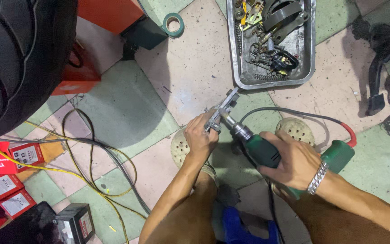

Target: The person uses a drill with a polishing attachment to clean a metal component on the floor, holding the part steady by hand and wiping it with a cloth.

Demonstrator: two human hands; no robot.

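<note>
We see the left hand (201, 137) closed round a small grey metal part (222, 110), pinching it just above the floor tiles (127, 108), approx. centre of view. Right hand (291, 161) is wrapped tight on a green power drill (267, 151), its chuck tip touching the part, w/ a silver bracelet (317, 178) at the wrist. Metal tray (311, 58) of springs & bits sits just beyond. Possibly a brake bracket, but it's too small to tell. Black tyre (19, 58) top left; roll of green tape (173, 24) near the tray.
</note>
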